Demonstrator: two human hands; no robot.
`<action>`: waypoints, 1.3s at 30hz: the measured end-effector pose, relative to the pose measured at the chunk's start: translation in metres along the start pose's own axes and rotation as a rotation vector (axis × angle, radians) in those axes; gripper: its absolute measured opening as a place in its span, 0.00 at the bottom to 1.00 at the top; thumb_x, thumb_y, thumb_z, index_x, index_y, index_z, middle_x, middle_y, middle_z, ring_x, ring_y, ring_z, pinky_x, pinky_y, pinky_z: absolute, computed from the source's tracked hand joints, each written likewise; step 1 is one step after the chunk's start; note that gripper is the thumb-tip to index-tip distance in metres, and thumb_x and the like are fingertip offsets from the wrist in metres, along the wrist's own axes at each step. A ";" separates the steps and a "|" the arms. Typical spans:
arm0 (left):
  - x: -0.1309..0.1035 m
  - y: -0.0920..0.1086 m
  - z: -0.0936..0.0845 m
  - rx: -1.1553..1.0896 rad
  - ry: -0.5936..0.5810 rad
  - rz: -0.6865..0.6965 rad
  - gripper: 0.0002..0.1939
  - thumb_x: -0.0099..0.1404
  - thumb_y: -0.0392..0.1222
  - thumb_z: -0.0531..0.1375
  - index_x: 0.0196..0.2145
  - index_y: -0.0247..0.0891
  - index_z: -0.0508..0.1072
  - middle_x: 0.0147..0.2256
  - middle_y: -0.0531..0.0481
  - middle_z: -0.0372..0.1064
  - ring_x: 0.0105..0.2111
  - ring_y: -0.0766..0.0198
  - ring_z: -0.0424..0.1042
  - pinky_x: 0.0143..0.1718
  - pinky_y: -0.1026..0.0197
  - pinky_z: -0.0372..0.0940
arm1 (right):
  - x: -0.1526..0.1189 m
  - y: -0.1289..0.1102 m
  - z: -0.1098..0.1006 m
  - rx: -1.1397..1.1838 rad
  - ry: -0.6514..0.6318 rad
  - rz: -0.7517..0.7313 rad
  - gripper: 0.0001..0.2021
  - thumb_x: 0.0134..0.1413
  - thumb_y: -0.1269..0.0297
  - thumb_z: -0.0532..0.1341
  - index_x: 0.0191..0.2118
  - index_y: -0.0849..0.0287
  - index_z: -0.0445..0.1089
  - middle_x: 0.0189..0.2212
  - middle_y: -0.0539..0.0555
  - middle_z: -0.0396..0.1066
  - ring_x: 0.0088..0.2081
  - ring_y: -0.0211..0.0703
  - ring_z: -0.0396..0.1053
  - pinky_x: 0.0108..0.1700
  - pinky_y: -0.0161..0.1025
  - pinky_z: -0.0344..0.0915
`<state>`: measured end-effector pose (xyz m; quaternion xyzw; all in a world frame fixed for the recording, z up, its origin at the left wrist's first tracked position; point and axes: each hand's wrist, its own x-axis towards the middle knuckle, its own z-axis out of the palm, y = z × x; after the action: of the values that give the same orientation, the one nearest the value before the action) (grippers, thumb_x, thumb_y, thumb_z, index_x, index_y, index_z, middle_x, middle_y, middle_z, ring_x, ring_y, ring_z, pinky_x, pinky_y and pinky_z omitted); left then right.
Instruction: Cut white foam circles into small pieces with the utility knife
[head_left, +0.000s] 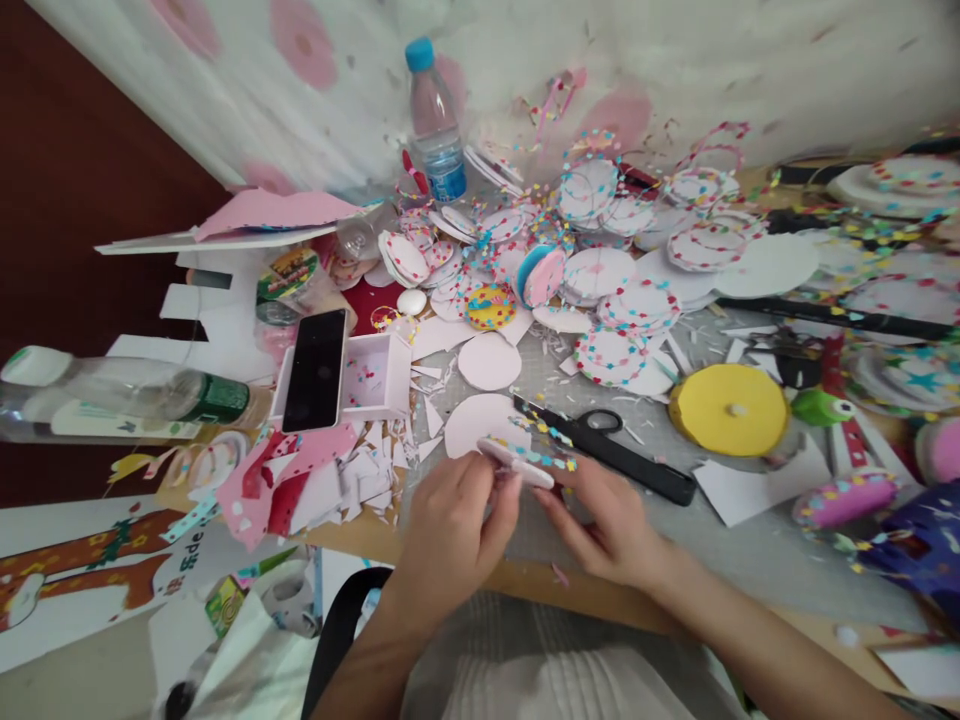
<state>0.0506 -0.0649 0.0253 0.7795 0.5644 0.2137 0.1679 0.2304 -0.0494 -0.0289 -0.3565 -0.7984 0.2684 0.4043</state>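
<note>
Beyond my grey pleated clothing, my left hand pinched a white disc over the worktop. Its long edge slanted toward my nearby right hand, whose grip I couldn't tell.

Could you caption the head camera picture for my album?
Bare hands handle a white disc and colorful trim above a table strewn with decorated discs.

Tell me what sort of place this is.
Likely a craft workspace, perhaps at home: a cutter lies on a grey mat, paper scraps are heaped nearby, and white discs with colourful trim are piled behind.
</note>
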 end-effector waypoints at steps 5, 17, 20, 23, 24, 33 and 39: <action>0.000 0.004 0.001 -0.114 -0.039 0.017 0.08 0.70 0.37 0.49 0.37 0.37 0.66 0.30 0.49 0.70 0.32 0.62 0.70 0.35 0.61 0.62 | 0.001 0.000 -0.003 -0.016 0.002 0.045 0.05 0.64 0.68 0.51 0.43 0.56 0.61 0.26 0.51 0.69 0.25 0.41 0.69 0.27 0.34 0.64; 0.001 0.003 0.007 0.064 0.015 0.064 0.09 0.67 0.34 0.47 0.32 0.38 0.64 0.26 0.48 0.66 0.27 0.61 0.66 0.28 0.60 0.59 | 0.001 -0.005 -0.002 0.121 0.005 0.140 0.07 0.63 0.71 0.50 0.44 0.54 0.61 0.27 0.51 0.71 0.25 0.40 0.70 0.25 0.35 0.65; 0.001 0.001 0.008 -0.020 -0.034 0.020 0.06 0.66 0.37 0.50 0.32 0.38 0.64 0.25 0.50 0.65 0.26 0.63 0.65 0.28 0.62 0.58 | 0.003 -0.003 -0.003 0.108 -0.014 0.119 0.06 0.63 0.71 0.51 0.43 0.55 0.61 0.27 0.51 0.70 0.26 0.40 0.69 0.27 0.35 0.65; 0.001 -0.004 0.005 -0.074 -0.055 -0.073 0.10 0.66 0.43 0.54 0.27 0.38 0.63 0.22 0.54 0.62 0.23 0.66 0.63 0.26 0.64 0.56 | 0.009 -0.002 -0.004 0.206 -0.141 0.149 0.05 0.63 0.71 0.51 0.40 0.55 0.62 0.27 0.50 0.70 0.26 0.39 0.68 0.28 0.34 0.64; -0.001 -0.006 0.003 -0.066 -0.045 -0.103 0.13 0.66 0.44 0.54 0.25 0.39 0.62 0.20 0.55 0.60 0.22 0.67 0.62 0.26 0.64 0.55 | 0.011 -0.003 -0.004 0.235 -0.200 0.153 0.06 0.64 0.71 0.51 0.39 0.56 0.63 0.26 0.50 0.69 0.25 0.38 0.68 0.28 0.33 0.64; -0.002 -0.028 -0.010 0.074 -0.220 -0.360 0.20 0.66 0.50 0.53 0.20 0.38 0.59 0.17 0.57 0.58 0.20 0.69 0.57 0.24 0.64 0.47 | 0.000 0.006 -0.037 -0.251 -0.120 0.162 0.06 0.62 0.68 0.55 0.42 0.60 0.67 0.32 0.55 0.70 0.34 0.46 0.68 0.36 0.41 0.65; 0.012 -0.041 0.019 0.109 -0.261 -0.392 0.22 0.66 0.54 0.54 0.20 0.38 0.62 0.19 0.56 0.62 0.22 0.67 0.63 0.26 0.64 0.49 | -0.021 0.032 -0.044 -0.527 -0.179 0.244 0.15 0.60 0.59 0.58 0.49 0.64 0.66 0.40 0.61 0.67 0.41 0.54 0.66 0.43 0.50 0.66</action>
<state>0.0307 -0.0411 -0.0092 0.6838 0.6893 0.0435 0.2352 0.2873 -0.0407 -0.0387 -0.5176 -0.8241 0.1288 0.1908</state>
